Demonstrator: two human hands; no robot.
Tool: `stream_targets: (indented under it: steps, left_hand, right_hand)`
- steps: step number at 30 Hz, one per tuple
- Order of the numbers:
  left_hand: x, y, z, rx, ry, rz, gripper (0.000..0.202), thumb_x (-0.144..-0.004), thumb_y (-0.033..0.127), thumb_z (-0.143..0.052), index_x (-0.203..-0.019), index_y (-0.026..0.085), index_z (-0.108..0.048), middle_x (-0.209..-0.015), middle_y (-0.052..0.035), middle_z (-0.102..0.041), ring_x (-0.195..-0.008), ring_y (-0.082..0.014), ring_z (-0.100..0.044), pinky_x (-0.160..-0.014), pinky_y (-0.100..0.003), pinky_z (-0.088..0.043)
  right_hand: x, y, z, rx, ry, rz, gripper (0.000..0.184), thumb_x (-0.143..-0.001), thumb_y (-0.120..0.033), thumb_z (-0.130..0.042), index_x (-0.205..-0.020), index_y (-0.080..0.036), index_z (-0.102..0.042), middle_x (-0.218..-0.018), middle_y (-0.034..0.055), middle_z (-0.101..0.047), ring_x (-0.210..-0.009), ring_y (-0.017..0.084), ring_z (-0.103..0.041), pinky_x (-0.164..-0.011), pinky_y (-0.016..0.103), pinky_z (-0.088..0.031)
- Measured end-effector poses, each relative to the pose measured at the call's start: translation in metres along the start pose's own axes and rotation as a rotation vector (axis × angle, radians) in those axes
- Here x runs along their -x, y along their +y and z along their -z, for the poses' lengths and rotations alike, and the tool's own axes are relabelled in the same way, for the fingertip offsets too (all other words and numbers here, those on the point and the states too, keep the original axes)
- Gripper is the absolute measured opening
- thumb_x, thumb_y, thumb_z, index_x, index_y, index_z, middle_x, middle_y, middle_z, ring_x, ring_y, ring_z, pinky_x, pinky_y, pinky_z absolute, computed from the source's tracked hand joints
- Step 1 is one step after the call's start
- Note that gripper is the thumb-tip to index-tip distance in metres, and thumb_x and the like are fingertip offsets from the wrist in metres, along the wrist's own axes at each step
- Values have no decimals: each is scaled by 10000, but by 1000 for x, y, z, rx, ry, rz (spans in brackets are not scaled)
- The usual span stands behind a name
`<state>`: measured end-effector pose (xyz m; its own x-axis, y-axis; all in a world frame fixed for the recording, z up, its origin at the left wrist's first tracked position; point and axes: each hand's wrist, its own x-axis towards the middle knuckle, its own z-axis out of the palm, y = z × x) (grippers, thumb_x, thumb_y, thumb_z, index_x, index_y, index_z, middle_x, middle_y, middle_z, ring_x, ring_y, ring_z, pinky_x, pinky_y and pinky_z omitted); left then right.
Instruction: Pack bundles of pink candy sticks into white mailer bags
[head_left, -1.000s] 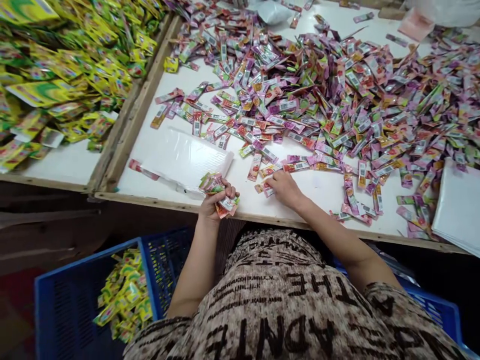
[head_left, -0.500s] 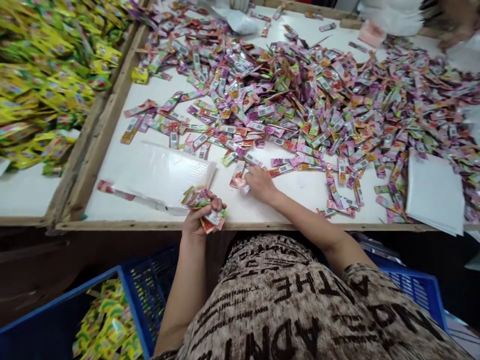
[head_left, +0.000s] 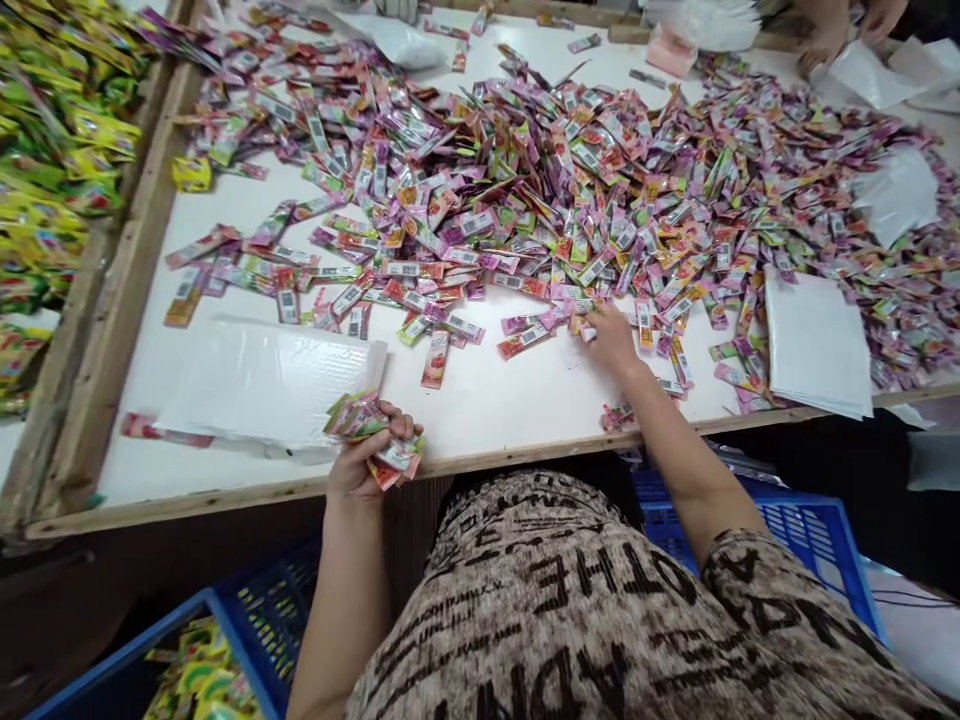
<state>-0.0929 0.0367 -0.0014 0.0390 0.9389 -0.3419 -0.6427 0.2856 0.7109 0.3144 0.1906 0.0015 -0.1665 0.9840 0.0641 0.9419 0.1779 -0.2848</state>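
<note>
My left hand point(head_left: 361, 455) is closed round a bundle of small colourful sachets point(head_left: 373, 432) at the table's near edge. My right hand point(head_left: 611, 337) reaches forward onto the white table point(head_left: 510, 395), with its fingers on pink sachets at the edge of a big heap of pink and purple sachets point(head_left: 570, 190). Whether those fingers hold any is hidden. A stack of clear plastic bags point(head_left: 270, 380) lies just left of my left hand.
A second stack of white bags point(head_left: 814, 345) lies at the right. Yellow-green sachets point(head_left: 60, 150) fill the neighbouring tray on the left. Blue crates point(head_left: 795, 530) stand under the table on both sides. Another person's hands point(head_left: 832, 40) work at the far right.
My right hand has moved right and further forward along the heap's edge. My left hand keeps its bundle. The view has swung to the right.
</note>
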Motion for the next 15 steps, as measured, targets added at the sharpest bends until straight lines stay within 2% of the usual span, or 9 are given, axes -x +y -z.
stream_targets:
  steps: [2,4,7,9,10,12,15]
  left_hand:
    - [1,1,-1,-2,34,-7,452,-543,250,-904,-918,195,-658,-694,17,-557,-686,-130,-545,-800,-341,-575]
    - [1,2,-3,3,67,-8,469,-522,242,-912,-912,190,-656,-693,20,-549,-689,-125,-542,-805,-325,-581]
    - [2,5,-9,9,83,25,483,-501,236,-918,-902,195,-654,-682,29,-529,-677,-112,-527,-798,-303,-589]
    - [1,6,-13,-6,80,49,481,-489,239,-920,-888,201,-655,-672,31,-521,-666,-110,-518,-772,-297,-596]
    - [1,7,-14,-17,76,59,480,-482,241,-921,-879,202,-656,-666,30,-521,-660,-111,-515,-752,-294,-599]
    - [0,7,-13,-34,71,76,478,-477,243,-921,-873,200,-656,-665,26,-530,-653,-114,-519,-720,-292,-603]
    - [-1,7,-10,-41,73,65,471,-494,245,-918,-882,192,-658,-666,24,-552,-649,-116,-543,-722,-310,-612]
  right_hand:
    - [5,-4,2,-86,32,83,111,-818,-155,-540,-868,-177,-635,-1038,134,-631,-1062,295,-537,-929,426,-419]
    - [11,-5,13,-288,93,57,93,-891,-229,-506,-901,-197,-593,-977,95,-640,-977,250,-567,-899,398,-445]
    - [11,21,38,-550,272,-219,198,-970,-389,-452,-1037,-222,-536,-935,49,-646,-822,195,-596,-798,355,-493]
    - [6,50,53,-498,372,-452,299,-917,-449,-565,-1092,-208,-538,-976,69,-650,-841,206,-612,-796,369,-506]
    - [2,65,58,-418,366,-551,366,-858,-455,-655,-1089,-189,-559,-991,90,-654,-878,228,-620,-819,388,-508]
    - [-8,86,61,-246,243,-685,451,-728,-430,-796,-1025,-145,-613,-993,140,-668,-953,289,-630,-871,430,-502]
    - [-20,98,59,-77,57,-746,352,-692,-358,-815,-896,-122,-653,-960,181,-687,-989,342,-642,-881,445,-503]
